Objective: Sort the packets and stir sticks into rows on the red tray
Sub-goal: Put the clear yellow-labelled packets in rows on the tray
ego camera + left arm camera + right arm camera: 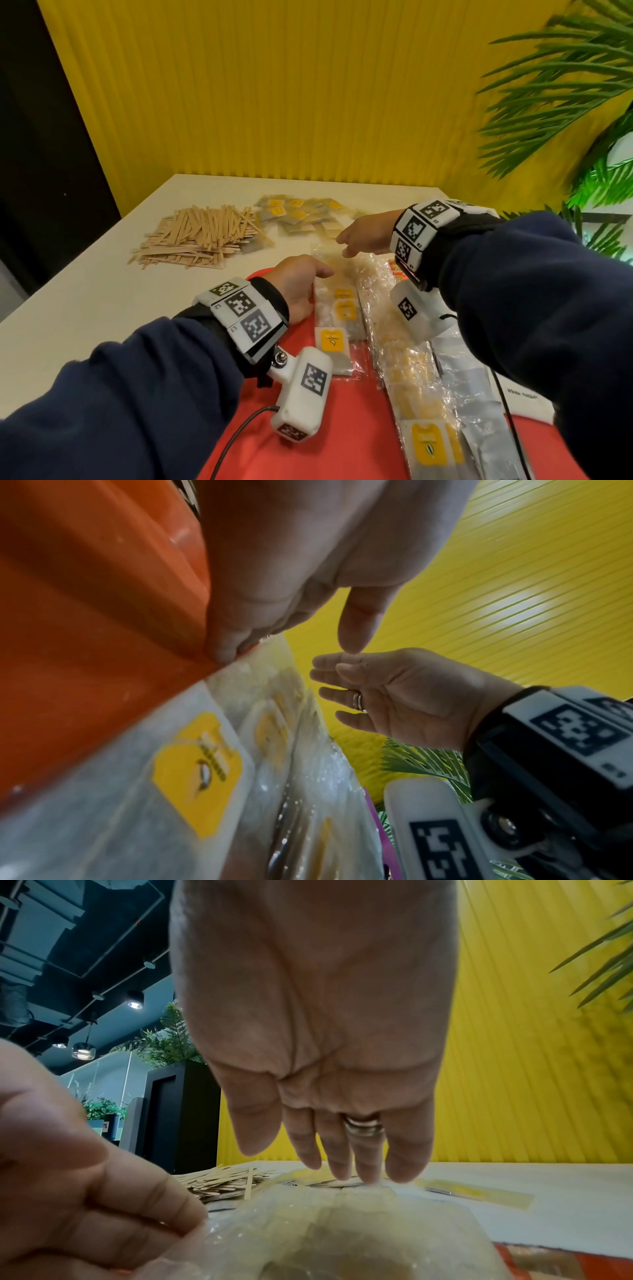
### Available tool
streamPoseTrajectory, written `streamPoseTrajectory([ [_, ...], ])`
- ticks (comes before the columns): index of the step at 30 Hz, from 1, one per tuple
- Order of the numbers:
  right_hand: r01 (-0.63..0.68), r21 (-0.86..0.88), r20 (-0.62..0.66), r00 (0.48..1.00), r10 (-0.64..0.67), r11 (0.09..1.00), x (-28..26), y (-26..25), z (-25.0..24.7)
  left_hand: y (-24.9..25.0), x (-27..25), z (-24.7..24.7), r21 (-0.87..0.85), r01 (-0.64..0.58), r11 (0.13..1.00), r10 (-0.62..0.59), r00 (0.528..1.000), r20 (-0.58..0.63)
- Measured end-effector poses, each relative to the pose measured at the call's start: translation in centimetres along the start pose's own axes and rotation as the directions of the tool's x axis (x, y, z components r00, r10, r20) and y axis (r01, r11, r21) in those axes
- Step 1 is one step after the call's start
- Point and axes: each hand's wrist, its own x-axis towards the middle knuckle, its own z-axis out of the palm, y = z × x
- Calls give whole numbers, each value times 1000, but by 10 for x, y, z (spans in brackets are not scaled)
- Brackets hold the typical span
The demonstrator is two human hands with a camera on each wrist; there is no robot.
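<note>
Free room: bare surface (pixel 85 308) left of the red tray (pixel 308 445).
Obstacles: stir-stick heap (pixel 198 233) and loose packets (pixel 298 216) at far end.
Tray: packet rows (pixel 404 359) fill its right half.

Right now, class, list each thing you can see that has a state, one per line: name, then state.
left hand: open, fingers resting at the tray's far edge beside a packet row.
right hand: open, reaching toward the loose packets, holding nothing.
red tray: partly filled with packet rows.
loose packets: unsorted heap on the table.
stir sticks: unsorted pile on the table.
</note>
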Motion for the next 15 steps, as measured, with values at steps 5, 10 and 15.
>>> streamPoseTrajectory([
  [5, 24, -3, 55, 998, -24, 1000, -9, 0, -2, 1, 2, -9, 491, -111, 864, 192, 974, -118],
  [10, 85, -212, 17, 996, -84, 974, -32, -2, 2, 6, -21, -8, 947, -8, 322, 109, 994, -29],
  [15, 205, -246, 18, 978, -207, 947, -65, -10, 11, 4, -25, -4, 994, -6, 113, 83, 997, -4],
])
